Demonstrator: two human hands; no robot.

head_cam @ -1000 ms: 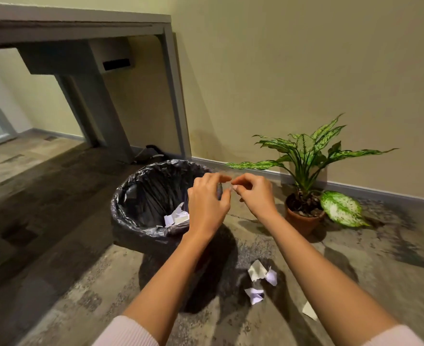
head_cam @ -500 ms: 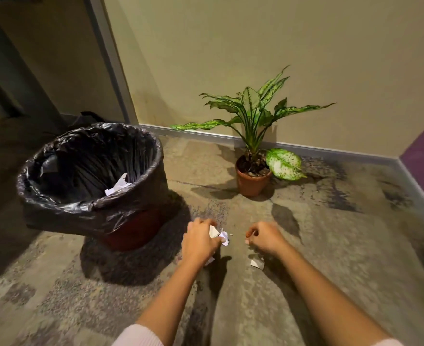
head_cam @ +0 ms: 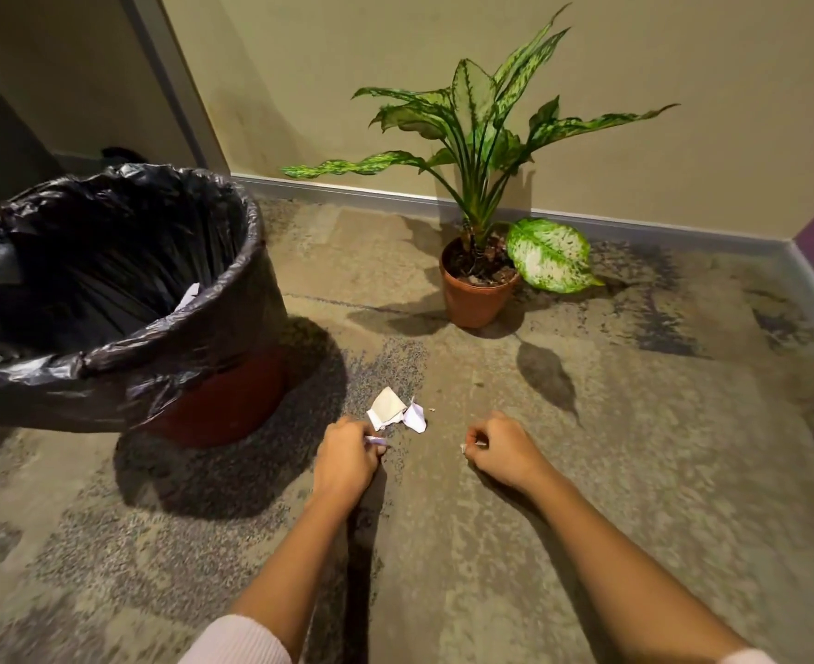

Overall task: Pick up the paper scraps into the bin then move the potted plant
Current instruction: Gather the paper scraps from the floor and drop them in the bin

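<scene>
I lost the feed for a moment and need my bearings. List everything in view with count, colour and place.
bin: one, red-brown with a black liner, on the carpet at left.
scrap in bin: one visible, white, against the liner's inner wall.
floor scraps: at least two, white, crumpled, touching, just ahead of the left hand.
potted plant: one, speckled green leaves in a terracotta pot, near the far wall.
carpet: one, mottled brown-grey.
wall: beige, with grey skirting along its foot.
left hand: one, fingers curled, pinching a pale scrap low over the carpet.
right hand: one, fingers curled, pinching a tiny white scrap.
</scene>
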